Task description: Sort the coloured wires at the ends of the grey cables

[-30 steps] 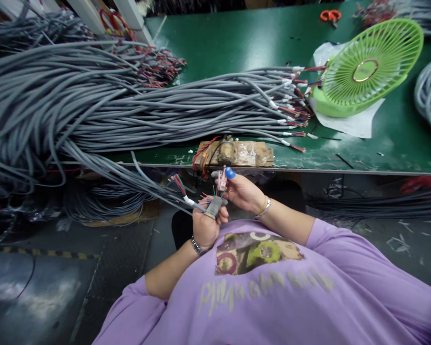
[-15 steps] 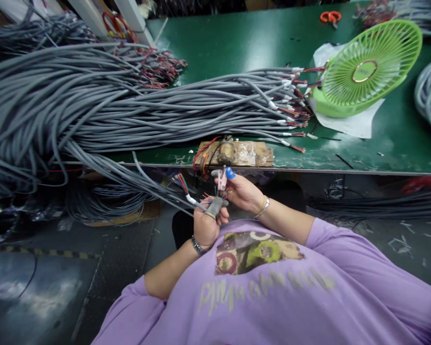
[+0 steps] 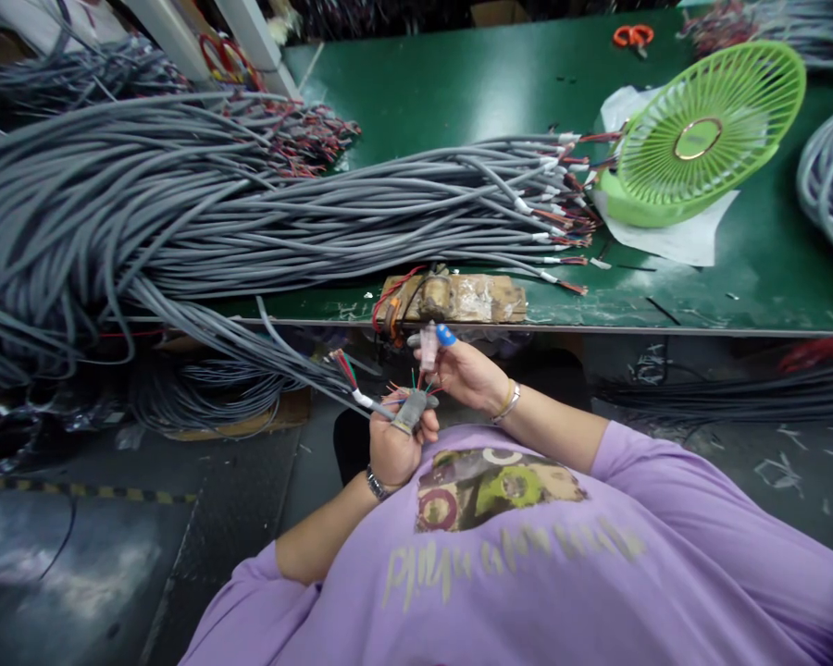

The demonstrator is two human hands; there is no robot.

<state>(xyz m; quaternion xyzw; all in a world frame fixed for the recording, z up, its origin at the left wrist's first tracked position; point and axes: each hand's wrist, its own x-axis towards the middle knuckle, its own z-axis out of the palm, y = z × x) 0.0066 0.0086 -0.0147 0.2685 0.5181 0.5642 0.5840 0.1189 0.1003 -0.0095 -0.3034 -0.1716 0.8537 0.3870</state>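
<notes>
The grey cable end, with coloured wires fanned out, sits just below the table's near edge, clamped in the left hand. The right hand pinches a small pink connector closed above them. Feed one wire at a time; keep both grips firm.

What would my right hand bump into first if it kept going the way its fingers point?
Probably the taped brown block on the green table's near edge, just beyond the right hand; depth is unclear.
</notes>
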